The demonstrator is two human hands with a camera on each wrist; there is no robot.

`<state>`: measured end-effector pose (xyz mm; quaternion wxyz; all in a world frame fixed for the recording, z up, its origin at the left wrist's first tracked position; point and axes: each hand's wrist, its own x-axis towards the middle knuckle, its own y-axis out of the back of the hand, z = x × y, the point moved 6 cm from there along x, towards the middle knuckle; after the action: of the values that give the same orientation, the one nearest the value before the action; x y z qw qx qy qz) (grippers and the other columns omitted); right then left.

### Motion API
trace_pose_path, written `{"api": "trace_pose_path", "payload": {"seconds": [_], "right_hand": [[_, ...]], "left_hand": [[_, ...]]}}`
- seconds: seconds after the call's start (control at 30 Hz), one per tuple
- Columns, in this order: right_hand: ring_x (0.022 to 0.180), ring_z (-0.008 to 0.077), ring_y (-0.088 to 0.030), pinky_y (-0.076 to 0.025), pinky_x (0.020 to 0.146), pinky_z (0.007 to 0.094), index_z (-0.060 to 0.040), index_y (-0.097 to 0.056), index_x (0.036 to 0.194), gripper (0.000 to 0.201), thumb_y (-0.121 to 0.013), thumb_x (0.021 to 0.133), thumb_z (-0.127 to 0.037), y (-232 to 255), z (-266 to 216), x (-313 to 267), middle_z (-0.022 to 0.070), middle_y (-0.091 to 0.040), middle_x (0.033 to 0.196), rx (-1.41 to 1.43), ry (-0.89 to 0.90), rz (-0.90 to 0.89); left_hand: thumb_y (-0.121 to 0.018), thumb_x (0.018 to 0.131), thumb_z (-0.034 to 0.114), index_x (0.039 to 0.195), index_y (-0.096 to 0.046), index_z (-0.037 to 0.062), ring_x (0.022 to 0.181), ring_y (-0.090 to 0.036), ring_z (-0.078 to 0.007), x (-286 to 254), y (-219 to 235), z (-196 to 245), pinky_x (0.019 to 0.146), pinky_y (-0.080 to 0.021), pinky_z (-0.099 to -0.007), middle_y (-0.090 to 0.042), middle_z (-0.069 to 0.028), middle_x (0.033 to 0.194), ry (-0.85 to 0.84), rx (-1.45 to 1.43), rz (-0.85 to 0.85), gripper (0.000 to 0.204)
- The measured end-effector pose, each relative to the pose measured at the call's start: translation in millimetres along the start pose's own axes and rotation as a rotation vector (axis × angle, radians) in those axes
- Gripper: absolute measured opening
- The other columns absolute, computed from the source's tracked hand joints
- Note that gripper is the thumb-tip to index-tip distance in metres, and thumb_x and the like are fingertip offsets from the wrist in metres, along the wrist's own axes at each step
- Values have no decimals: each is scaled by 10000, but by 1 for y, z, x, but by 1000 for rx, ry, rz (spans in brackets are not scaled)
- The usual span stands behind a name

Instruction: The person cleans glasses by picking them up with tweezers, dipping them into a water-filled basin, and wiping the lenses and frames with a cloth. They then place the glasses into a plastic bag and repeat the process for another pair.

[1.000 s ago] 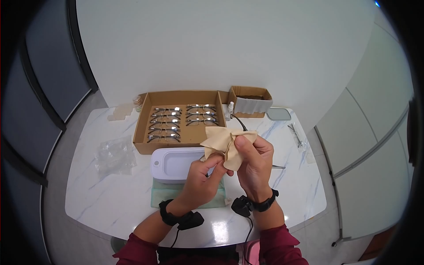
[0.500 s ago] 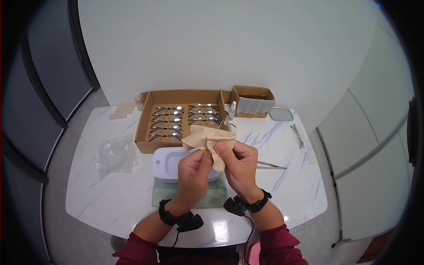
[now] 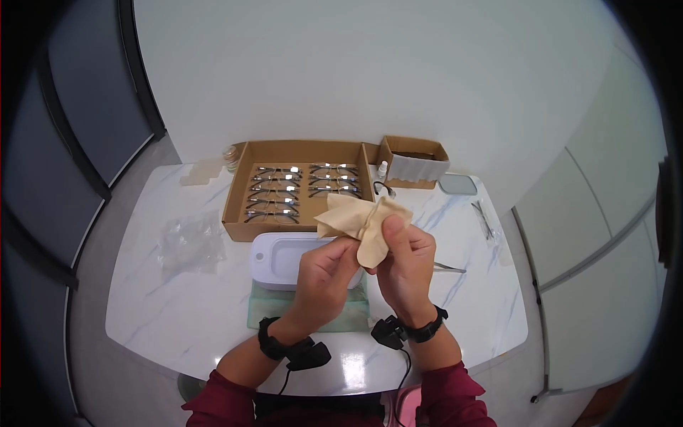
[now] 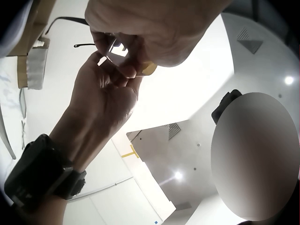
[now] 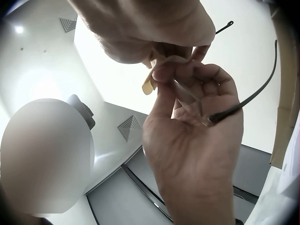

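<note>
A beige cloth (image 3: 366, 224) is pinched between thumb and fingers of the right hand (image 3: 407, 274), bunched around part of a pair of glasses. The left hand (image 3: 324, 281) pinches the glasses at the cloth's lower left. A dark temple (image 3: 385, 188) sticks out above the cloth. In the left wrist view, a clear lens (image 4: 118, 50) shows between the two hands, with a bit of cloth (image 4: 150, 69) beside it. The right wrist view shows the left hand (image 5: 192, 136) around a lens (image 5: 187, 97), its dark temple (image 5: 253, 97) extending outward.
An open cardboard box (image 3: 235, 229) holds several glasses in two columns. Beside it stand a small spray bottle (image 3: 383, 170) and a smaller box (image 3: 435, 158). A white tub (image 3: 265, 276) rests on a green cloth (image 3: 341, 317). Plastic bags, a mirror (image 3: 457, 185) and tweezers (image 3: 449, 268) lie around.
Compared with half a second ago, both hands and the cloth sit slightly farther right. The glasses have turned; the lens that showed above the cloth is now hidden in the head view.
</note>
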<state>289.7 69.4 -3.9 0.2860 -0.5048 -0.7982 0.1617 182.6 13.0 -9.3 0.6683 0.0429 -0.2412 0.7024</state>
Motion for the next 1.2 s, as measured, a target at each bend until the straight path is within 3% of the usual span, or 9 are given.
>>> {"api": "trace_pose_path", "payload": {"seconds": [0.1,0.17,0.4,0.5,0.6,0.87,1.03,1.1,1.2], "right_hand": [[705,71,-600,-480,618,216,59,-716,983,232,-650,977,-163,-6,6,-1,49,-697,828,-139,43,1],[790,43,-593,-486,683,197,59,-713,1091,236,-686,950,-128,-8,4,2,34,-710,911,-233,73,-70],[788,51,-607,-498,685,206,65,-711,1084,237,-679,954,-131,1,-8,11,39,-713,906,-371,71,-141],[787,63,-621,-501,687,216,64,-714,1080,264,-668,964,-169,14,-15,16,47,-718,910,-359,101,3],[778,74,-627,-504,696,224,65,-714,1077,278,-677,958,-184,23,-18,21,53,-721,911,-316,122,33],[788,81,-629,-503,702,221,61,-715,1088,261,-672,956,-160,11,-25,15,62,-721,935,-476,-11,-204],[783,84,-612,-491,696,238,29,-729,1070,209,-683,934,-122,-6,-21,9,69,-727,897,-626,-78,-383],[763,116,-616,-491,702,264,7,-737,1027,161,-695,906,-90,-17,-20,5,93,-723,861,-721,-105,-477],[773,150,-629,-495,712,276,15,-731,1021,160,-699,899,-83,-17,-16,4,100,-723,865,-726,-78,-549]], "left_hand": [[-513,1031,136,1014,-660,-69,845,-566,-53,-3,11,-3,744,-449,-223,-662,-21,911,31,-2,159,253],[-518,1031,144,1031,-662,-73,828,-562,-45,-2,15,-5,729,-447,-217,-664,-14,902,33,11,158,260],[-512,1040,221,998,-680,-39,798,-556,-41,2,13,-13,714,-438,-206,-652,6,866,178,-180,159,312],[-483,1051,238,1019,-674,-25,878,-574,-68,4,20,1,792,-443,-221,-662,-21,928,172,-216,226,327],[-452,1060,236,1063,-660,-28,953,-588,-117,7,22,18,879,-448,-265,-676,-66,1007,31,-360,234,336],[-459,1059,239,1067,-661,-32,1057,-594,-156,13,47,32,997,-416,-326,-688,-115,1091,-71,-190,318,338],[-465,1057,241,1039,-674,-26,1033,-596,-146,15,51,43,983,-420,-319,-694,-102,1064,-123,-82,259,340],[-484,1043,219,1002,-663,-24,1056,-587,-195,15,46,43,1031,-380,-358,-676,-131,1023,-37,-52,168,304],[-491,1038,222,997,-674,-29,1066,-573,-196,17,42,35,1033,-377,-371,-679,-130,1039,13,-61,27,314]]}}
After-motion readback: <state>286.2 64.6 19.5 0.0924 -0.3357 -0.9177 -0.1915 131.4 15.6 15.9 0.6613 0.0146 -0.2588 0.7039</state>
